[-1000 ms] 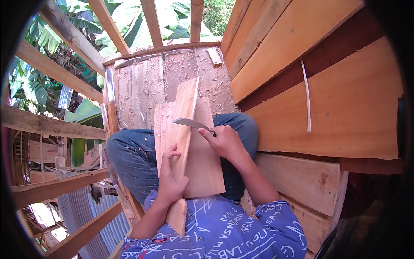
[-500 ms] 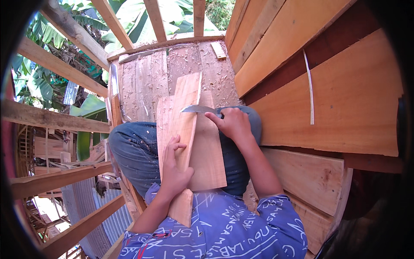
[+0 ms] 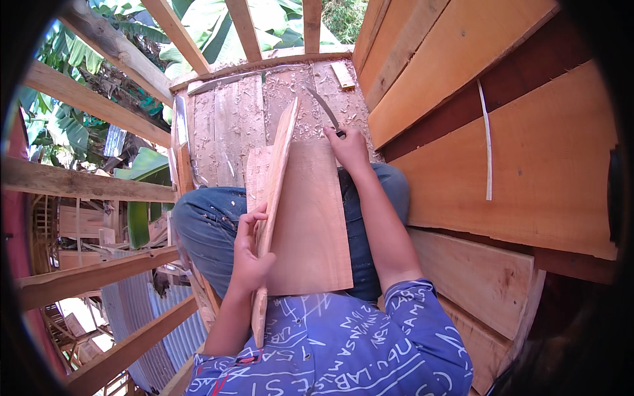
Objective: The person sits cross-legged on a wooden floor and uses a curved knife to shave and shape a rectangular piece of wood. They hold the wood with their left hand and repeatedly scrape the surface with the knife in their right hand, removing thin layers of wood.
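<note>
My left hand (image 3: 249,257) grips a long, narrow wooden board (image 3: 280,165) near its lower part, fingers wrapped at its left side. The board stands on edge, its far end raised, its near end against my shirt. Beneath it a wide flat wooden plank (image 3: 310,224) lies across my lap. My right hand (image 3: 349,148) is closed round the dark handle of a knife with a curved blade (image 3: 323,105). That blade points forward and left, apart from the board, over the shavings-covered floor.
Wood shavings litter the plank floor (image 3: 234,119) ahead, where a small wood offcut (image 3: 343,75) lies. Wooden rails (image 3: 92,183) run along the left, with banana leaves beyond. A board wall (image 3: 515,158) rises close on the right. My bent knees flank the lap plank.
The knife has left the board's edge and moved forward and right. My left hand has turned the board from lying fairly flat to standing on edge.
</note>
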`<state>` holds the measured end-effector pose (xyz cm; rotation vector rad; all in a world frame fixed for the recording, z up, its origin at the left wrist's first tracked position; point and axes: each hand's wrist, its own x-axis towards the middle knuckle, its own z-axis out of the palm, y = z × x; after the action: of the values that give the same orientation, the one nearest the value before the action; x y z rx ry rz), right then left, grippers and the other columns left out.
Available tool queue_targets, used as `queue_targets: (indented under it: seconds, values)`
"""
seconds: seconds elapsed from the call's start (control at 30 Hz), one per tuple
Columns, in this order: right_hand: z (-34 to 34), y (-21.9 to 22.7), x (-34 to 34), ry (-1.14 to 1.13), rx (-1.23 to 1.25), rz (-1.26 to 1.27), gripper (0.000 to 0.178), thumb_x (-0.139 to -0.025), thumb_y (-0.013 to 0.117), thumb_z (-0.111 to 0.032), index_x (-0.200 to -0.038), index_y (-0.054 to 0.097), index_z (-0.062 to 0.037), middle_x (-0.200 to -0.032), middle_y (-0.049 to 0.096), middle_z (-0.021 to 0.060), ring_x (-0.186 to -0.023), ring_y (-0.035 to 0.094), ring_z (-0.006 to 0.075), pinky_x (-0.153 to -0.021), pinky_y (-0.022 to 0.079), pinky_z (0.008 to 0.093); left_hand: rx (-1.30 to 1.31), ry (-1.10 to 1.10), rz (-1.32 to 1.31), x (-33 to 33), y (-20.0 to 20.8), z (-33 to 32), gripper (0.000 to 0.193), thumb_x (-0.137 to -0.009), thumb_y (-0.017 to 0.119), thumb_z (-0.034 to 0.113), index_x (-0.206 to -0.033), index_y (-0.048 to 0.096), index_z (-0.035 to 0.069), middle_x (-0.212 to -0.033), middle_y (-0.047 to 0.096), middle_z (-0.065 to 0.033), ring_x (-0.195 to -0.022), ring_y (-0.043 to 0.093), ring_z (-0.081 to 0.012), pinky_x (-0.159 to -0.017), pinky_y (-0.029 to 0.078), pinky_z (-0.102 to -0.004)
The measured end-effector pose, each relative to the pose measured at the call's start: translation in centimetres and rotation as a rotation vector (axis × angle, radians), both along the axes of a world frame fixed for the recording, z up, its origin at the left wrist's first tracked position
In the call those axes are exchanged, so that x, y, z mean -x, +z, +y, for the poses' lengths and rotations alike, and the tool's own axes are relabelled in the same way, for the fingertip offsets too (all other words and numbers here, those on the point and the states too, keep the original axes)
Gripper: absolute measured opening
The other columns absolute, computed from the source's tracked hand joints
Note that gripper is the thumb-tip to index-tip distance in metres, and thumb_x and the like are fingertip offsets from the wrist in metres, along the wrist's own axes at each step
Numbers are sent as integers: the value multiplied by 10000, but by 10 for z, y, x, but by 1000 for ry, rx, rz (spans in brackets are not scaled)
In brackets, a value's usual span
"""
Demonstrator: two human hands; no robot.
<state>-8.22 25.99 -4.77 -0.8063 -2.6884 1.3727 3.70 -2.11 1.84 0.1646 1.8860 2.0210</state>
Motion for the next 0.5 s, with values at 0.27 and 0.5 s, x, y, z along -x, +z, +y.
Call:
queue_targets:
  seconds: [0.27,0.5]
  values:
    - [5,-58,16,10,66,87,404,-857,699,-371,-996,729,7,-751,692,164,-727,671,232,-709,519,362,-55,-23,-52,18,2,-1,675,-549,470,-58,-1207,453,94,-1474,389,-151,-1441,291,-271,-1184,161,-370]
    - [14,-43,12,124,276,9,360,-881,707,-294,-838,690,63,-669,627,45,-603,534,110,-564,426,310,-40,-49,4,24,-2,-6,663,-589,532,-44,-1233,464,98,-1463,405,-139,-1441,294,-241,-1171,180,-346]
